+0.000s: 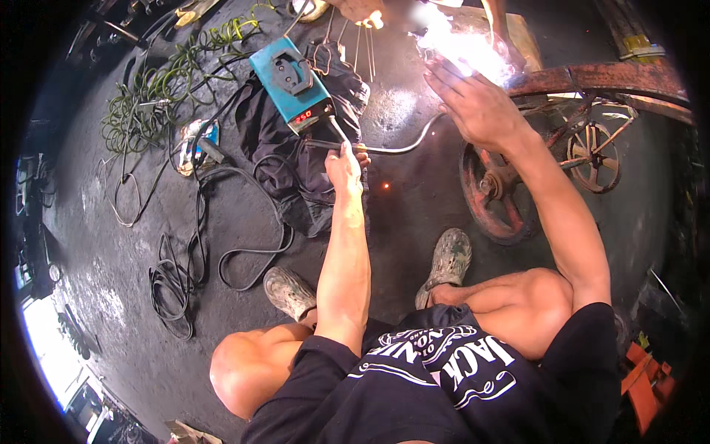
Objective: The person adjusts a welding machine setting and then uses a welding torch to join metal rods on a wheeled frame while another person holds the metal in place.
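Note:
My left hand (345,169) is closed around a grey cable (399,150), just in front of a blue welding machine (285,78) with a black carrying handle and a lit red display. From my hand the cable curves right toward the glare. My right hand (484,111) is raised with its fingers stretched out flat, just on my side of a blinding white welding arc (466,44). The glare hides whatever is being joined. A rusty red metal beam (606,76) runs right from there, above a spoked, rusty wheel (492,185).
Another person's hand (359,9) is at the top, left of the arc. Dark cloth (274,129) lies under the machine. Coiled yellow-green hose (140,111) and black cables (170,288) spread over the floor at left. A smaller wheel (594,157) stands at right. A spark (386,186) glows mid-floor.

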`<state>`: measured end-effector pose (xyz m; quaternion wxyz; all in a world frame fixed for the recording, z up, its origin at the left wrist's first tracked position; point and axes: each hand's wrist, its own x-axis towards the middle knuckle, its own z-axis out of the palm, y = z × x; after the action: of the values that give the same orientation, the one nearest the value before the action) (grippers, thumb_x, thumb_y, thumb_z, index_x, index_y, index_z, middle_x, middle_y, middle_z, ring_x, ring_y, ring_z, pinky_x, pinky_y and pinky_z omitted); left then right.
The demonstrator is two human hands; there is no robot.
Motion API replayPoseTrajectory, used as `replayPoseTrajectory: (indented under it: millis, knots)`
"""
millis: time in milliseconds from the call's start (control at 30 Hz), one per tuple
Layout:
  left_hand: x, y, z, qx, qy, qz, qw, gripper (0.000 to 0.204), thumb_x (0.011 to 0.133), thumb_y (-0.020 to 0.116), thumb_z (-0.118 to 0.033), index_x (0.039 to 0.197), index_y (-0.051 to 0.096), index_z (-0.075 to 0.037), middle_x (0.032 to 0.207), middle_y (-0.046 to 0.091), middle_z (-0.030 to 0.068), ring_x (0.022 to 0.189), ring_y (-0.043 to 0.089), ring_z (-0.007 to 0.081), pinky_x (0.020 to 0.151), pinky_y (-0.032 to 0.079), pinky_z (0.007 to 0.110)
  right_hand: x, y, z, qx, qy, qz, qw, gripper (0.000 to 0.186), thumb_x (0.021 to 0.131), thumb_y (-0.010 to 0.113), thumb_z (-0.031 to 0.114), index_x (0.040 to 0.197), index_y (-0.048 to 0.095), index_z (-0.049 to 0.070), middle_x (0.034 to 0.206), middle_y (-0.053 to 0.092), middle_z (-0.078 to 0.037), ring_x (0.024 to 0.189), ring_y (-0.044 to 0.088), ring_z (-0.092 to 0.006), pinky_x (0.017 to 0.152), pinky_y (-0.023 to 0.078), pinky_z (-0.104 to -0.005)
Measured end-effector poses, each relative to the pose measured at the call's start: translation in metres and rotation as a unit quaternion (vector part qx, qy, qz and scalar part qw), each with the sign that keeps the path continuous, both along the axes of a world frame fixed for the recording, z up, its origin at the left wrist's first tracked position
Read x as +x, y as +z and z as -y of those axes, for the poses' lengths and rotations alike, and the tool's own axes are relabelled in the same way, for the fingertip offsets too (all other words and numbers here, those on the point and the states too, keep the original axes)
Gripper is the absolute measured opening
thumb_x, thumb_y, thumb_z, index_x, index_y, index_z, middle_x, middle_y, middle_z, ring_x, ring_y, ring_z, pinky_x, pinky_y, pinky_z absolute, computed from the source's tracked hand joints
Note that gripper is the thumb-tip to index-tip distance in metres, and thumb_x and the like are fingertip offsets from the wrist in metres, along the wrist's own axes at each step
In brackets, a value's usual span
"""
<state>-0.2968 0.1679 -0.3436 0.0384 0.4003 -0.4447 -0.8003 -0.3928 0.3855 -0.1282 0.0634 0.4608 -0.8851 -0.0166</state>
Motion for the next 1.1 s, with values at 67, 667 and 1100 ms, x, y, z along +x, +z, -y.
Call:
replayPoseTrajectory:
  millis: [67,667,1100]
  knots:
    - [0.001,-0.001,0.001,-0.006,-0.004,0.014,1.000,0.024,0.105,0.046,-0.017,0.101,0.052,0.006,0.082,0.068,0.0157,0.055,0.064,0.0172,0.047,0.057,0.030,0.000,0.000,0.002,-0.002,0.005,0.003,1.000,0.048,0.095,0.056,0.017,0.140,0.050,0.000,0.151,0.044,-0.014,0.141,0.041,-0.0282,0.118,0.030,-0.0455]
    - [0.002,0.003,0.003,-0.015,-0.017,0.002,1.000,0.024,0.103,0.052,-0.016,0.110,0.051,0.007,0.091,0.070,0.0194,0.062,0.065,0.0192,0.056,0.059,0.032,0.002,0.001,0.012,-0.002,-0.001,0.033,0.999,0.048,0.095,0.055,0.014,0.141,0.048,0.001,0.152,0.044,-0.012,0.145,0.036,-0.0269,0.122,0.025,-0.0448]
    - [0.001,0.002,-0.001,-0.016,-0.003,0.022,1.000,0.021,0.104,0.049,-0.015,0.101,0.052,0.006,0.085,0.069,0.0158,0.056,0.062,0.0168,0.050,0.057,0.030,0.000,-0.002,0.013,0.015,0.006,-0.005,1.000,0.047,0.097,0.056,0.018,0.141,0.049,0.002,0.152,0.044,-0.013,0.142,0.039,-0.0277,0.121,0.029,-0.0439]
